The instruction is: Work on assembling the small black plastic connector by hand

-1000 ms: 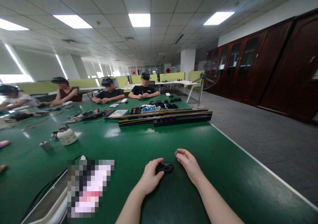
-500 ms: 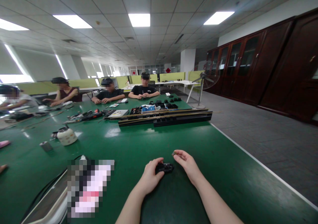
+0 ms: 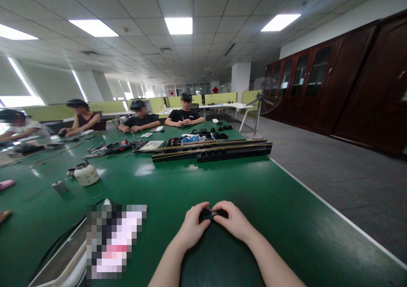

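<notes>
Two hands, left hand [image 3: 193,224] and right hand [image 3: 233,221], clasp a small black part [image 3: 208,214]

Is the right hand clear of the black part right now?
No, the right hand rests on the small black part, which the left hand grips too.

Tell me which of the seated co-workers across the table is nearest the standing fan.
The person in the black T-shirt at the far end, rightmost of the four, closest to the fan.
</notes>
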Tool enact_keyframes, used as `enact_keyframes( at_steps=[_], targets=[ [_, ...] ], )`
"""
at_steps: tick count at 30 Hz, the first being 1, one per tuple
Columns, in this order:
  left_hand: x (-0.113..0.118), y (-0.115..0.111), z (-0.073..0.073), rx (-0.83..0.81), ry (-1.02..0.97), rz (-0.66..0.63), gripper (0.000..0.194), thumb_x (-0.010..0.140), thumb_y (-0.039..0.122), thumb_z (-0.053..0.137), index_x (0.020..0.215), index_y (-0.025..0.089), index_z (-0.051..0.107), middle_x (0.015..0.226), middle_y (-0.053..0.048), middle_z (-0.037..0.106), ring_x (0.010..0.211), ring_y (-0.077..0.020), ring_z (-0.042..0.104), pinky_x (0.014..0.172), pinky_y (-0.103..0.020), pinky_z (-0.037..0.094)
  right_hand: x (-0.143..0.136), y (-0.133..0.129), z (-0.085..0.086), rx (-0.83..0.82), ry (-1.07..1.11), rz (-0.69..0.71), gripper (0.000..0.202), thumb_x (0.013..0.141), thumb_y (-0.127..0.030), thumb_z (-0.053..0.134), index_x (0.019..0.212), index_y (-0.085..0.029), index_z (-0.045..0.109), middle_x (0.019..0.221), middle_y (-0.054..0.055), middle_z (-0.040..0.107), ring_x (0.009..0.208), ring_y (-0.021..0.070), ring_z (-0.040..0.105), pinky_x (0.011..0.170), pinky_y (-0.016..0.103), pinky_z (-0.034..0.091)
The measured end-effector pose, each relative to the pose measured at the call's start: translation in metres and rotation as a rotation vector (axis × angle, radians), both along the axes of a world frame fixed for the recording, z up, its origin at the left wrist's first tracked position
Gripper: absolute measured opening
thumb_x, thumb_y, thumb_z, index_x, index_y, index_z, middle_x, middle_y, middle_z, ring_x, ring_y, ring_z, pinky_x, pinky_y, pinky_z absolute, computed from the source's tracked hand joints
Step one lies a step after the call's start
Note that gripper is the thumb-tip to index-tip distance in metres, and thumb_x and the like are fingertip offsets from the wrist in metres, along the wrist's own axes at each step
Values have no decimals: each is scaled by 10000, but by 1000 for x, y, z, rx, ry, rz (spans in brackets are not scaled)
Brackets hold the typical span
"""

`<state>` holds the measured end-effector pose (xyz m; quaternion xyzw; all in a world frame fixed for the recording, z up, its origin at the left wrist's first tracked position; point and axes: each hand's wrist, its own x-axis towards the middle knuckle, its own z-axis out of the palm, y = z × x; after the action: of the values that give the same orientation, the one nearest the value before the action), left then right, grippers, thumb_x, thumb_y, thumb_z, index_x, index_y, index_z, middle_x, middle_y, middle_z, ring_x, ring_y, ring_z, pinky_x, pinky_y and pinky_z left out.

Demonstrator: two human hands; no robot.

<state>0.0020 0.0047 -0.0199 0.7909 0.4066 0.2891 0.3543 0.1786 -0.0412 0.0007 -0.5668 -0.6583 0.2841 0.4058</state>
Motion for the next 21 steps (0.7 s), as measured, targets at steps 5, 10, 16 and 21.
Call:
enact_keyframes(
  at_steps=[5,10,16,21],
  targets=[
    [0,1,-2,19,10,-15,482,706,76,588,1169,199,534,1178,-73,584,1111,-220,511,1003,-377,357,-1,-3,5,-15,-77,37,166,702,-184,611,858,-216,658,982,43,661,976,209,560,903,348,403],
    [1,1,-3,18,10,-8,497,698,71,589,1173,205,531,1170,-72,588,1098,-221,521,995,-379,365,1,-3,4,-9,-91,43,160,698,-186,609,848,-221,650,992,39,659,979,213,555,901,354,402],
    [2,0,-3,35,11,-5,478,693,65,588,1148,206,549,1161,-72,593,1095,-228,523,991,-391,371,2,-4,1,31,-108,53,176,690,-167,614,842,-251,644,1004,28,654,1008,225,543,917,370,398],
    [3,-1,-1,48,8,5,460,692,69,587,1133,199,560,1141,-75,600,1080,-228,530,979,-385,384,1,-4,2,29,-132,80,194,687,-146,604,839,-260,646,1025,28,652,1028,229,536,928,380,394]
  ],
)
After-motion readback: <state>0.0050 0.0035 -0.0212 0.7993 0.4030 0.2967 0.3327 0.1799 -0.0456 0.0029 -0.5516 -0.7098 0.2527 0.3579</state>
